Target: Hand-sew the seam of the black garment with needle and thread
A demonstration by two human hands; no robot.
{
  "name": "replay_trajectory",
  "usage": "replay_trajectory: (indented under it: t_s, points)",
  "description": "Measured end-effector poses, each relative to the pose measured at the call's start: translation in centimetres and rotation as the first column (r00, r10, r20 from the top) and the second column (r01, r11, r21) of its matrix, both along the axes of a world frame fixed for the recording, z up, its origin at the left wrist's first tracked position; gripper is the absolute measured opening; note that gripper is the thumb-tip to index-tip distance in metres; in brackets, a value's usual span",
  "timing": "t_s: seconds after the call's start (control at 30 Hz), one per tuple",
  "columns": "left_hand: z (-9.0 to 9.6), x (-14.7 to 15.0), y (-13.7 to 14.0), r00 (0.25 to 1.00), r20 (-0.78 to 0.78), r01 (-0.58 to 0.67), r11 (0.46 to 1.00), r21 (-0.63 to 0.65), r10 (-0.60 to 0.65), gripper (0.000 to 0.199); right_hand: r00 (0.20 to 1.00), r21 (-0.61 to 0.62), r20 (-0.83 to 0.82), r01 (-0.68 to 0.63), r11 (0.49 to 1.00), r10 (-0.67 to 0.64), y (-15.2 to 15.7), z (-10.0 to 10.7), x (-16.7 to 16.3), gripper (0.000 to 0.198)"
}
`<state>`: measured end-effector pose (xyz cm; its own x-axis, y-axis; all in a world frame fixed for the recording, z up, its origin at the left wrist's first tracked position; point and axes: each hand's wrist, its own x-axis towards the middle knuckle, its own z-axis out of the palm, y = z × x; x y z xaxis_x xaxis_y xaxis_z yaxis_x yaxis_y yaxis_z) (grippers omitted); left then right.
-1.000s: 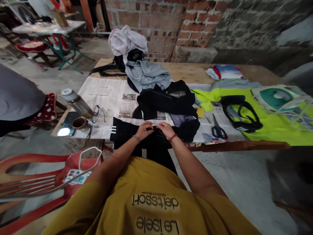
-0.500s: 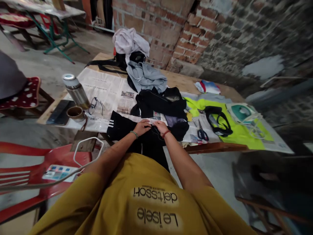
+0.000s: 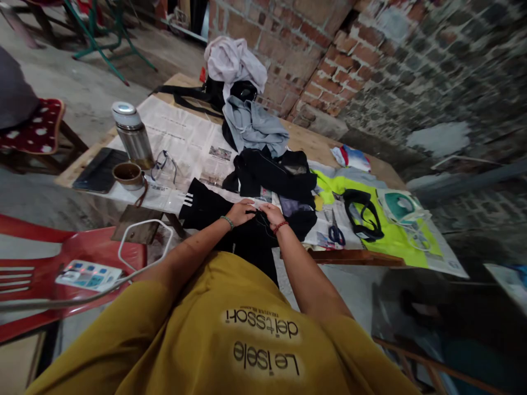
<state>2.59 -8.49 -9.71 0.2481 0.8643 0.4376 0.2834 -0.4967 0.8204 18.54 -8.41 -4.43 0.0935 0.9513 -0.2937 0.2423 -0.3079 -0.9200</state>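
Observation:
A black garment with three white stripes lies over the front edge of the table and hangs down toward my lap. My left hand pinches a dark strip of its cloth between thumb and fingers. Close beside it, my right hand is closed on the same black cloth, its fingertips almost meeting the left ones. Anything small between the fingertips is too fine to make out. Just beyond my hands sits another black garment, bunched up on newspaper.
Dark-handled scissors, a black strap loop, a neon-yellow cloth and a green-and-white iron lie to the right. Leftward stand a steel flask, a brown cup and glasses. A power strip rests on a red chair.
The view has tilted and shifted slightly. Both hands stay close together on the black garment, and a dark strip of cloth now shows more plainly between the fingertips.

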Motion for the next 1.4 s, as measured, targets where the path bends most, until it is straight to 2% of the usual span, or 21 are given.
replay_trajectory:
  t_s: [0.23,0.4,0.63,0.93,1.17,1.4]
  points:
    - [0.7,0.0,-0.3,0.998,0.015,0.052,0.997,0.05,-0.053,0.014,0.992,0.013,-0.123,-0.039,0.999,0.04,-0.7,0.2,0.1,0.034]
    - [0.9,0.0,0.0,0.998,0.034,0.054,0.999,-0.002,-0.054,0.011,0.989,-0.015,-0.145,0.024,1.0,-0.026,-0.3,0.2,-0.2,0.032]
    - [0.4,0.4,0.2,1.0,-0.003,-0.007,1.0,0.006,0.007,0.01,0.994,0.041,-0.064,0.089,0.995,-0.086,-0.2,-0.2,-0.6,0.023]
    - [1.3,-0.3,-0.2,0.994,0.002,0.111,0.993,0.024,-0.111,0.009,0.92,-0.038,-0.332,0.208,0.977,-0.209,0.4,0.0,-0.9,0.021]
    - [1.5,-0.1,-0.6,1.0,-0.017,0.019,1.0,0.009,-0.019,0.011,0.933,0.008,-0.317,0.183,0.983,-0.171,-0.4,0.5,-1.1,0.017]
    - [1.0,1.0,-0.4,0.998,-0.014,-0.054,0.998,-0.029,0.054,0.014,0.932,0.038,-0.305,0.219,0.975,-0.198,-0.1,0.4,-1.0,0.015]
